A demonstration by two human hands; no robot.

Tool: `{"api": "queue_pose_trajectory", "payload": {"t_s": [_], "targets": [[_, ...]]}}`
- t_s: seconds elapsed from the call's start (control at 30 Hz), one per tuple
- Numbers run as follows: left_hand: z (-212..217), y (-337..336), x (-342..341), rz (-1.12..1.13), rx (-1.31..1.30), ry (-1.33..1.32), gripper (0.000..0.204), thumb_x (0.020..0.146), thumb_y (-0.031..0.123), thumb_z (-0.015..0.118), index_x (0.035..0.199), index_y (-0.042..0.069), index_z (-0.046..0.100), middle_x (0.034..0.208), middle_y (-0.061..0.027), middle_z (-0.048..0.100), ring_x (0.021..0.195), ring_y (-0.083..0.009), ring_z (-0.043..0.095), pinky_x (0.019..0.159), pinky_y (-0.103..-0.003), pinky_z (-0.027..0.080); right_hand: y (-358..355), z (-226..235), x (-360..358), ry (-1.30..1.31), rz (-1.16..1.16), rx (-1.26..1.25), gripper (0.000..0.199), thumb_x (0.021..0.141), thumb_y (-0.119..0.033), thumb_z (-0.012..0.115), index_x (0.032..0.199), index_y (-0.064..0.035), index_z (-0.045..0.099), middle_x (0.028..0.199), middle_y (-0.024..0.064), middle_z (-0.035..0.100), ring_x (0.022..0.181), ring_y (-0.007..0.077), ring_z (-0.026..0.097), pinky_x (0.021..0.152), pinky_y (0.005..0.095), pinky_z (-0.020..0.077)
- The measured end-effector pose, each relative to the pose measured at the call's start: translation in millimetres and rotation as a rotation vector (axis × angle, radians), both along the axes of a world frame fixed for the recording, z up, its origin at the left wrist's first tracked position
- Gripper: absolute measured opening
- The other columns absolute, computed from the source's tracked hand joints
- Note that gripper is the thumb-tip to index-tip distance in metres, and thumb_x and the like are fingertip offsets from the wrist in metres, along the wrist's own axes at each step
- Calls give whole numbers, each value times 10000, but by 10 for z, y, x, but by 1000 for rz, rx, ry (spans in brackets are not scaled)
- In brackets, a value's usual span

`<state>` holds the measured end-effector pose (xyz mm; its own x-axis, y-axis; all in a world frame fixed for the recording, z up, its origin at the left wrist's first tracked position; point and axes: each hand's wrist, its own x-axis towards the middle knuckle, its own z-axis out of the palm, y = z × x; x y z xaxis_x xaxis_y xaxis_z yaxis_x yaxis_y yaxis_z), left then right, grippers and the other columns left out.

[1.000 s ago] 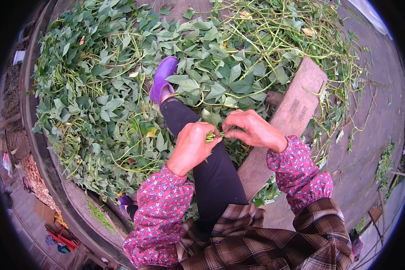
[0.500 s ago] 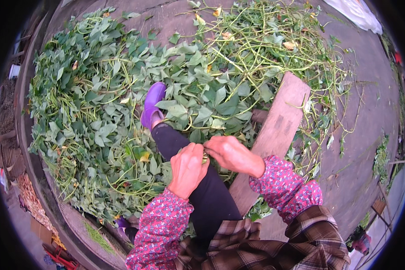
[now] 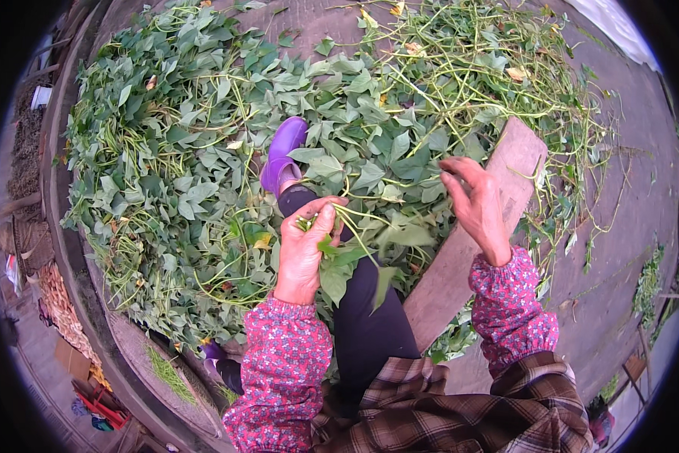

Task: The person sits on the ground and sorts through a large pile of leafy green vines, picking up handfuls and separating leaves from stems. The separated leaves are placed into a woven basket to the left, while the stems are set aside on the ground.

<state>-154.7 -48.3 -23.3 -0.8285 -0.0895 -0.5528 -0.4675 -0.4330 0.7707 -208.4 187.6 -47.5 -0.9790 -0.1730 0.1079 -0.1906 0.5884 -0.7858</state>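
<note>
My left hand (image 3: 303,249) is closed around a small bunch of leafy vine stems (image 3: 357,235), with thin stalks and green leaves sticking out to its right over my thigh. One of those leaves is smeared by motion. Off to the right, my right hand (image 3: 479,208) hangs in the air above the wooden plank (image 3: 456,279), its fingers bent and apart, with nothing visible in them. A broad pile of cut green vines with pointed, sweet-potato-like leaves (image 3: 181,181) spreads around my foot.
My purple clog (image 3: 285,147) stands among the leaves. Long, mostly bare stems (image 3: 445,83) lie tangled at the far right of the pile. A low kerb (image 3: 60,219) borders the left side. White sheeting (image 3: 618,30) lies at the far right corner.
My hands were together over my leg; now the right hand has swung away to the right and up. Stems and leaves now show out of my left hand.
</note>
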Motion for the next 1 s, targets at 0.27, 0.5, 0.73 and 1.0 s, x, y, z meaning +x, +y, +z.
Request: {"api": "queue_pose_trajectory", "payload": {"t_s": [0.27, 0.5, 0.73, 1.0], "targets": [[34, 76, 23, -71, -132, 60, 137, 833, 119, 609, 910, 13, 649, 730, 23, 594, 594, -24, 461, 532, -171, 362, -644, 165, 195, -581, 363, -659, 155, 822, -104, 603, 849, 48, 608, 686, 30, 592, 643, 50, 491, 563, 236, 414], [-65, -47, 107, 61, 34, -52, 130, 807, 116, 642, 882, 11, 627, 679, 13, 568, 578, -47, 463, 501, -190, 354, -566, 139, 204, -787, 146, -775, 114, 837, -98, 598, 792, 6, 610, 639, -59, 544, 559, 2, 438, 475, 185, 342], [30, -22, 86, 65, 108, 14, 211, 862, 205, 567, 1000, 60, 499, 916, -61, 551, 703, -127, 515, 542, -230, 414, -133, -252, 103, -163, 268, 6, 161, 737, -72, 613, 852, 42, 606, 752, 183, 581, 710, 352, 561, 647, 380, 457], [-78, -303, 165, 68, 172, 11, 143, 899, 218, 496, 874, 83, 457, 651, 15, 367, 590, -93, 342, 510, -221, 285, 578, -975, -1101, 189, -115, 202, 264, 712, -48, 626, 951, 38, 555, 853, 207, 568, 829, 359, 555, 736, 405, 461]]}}
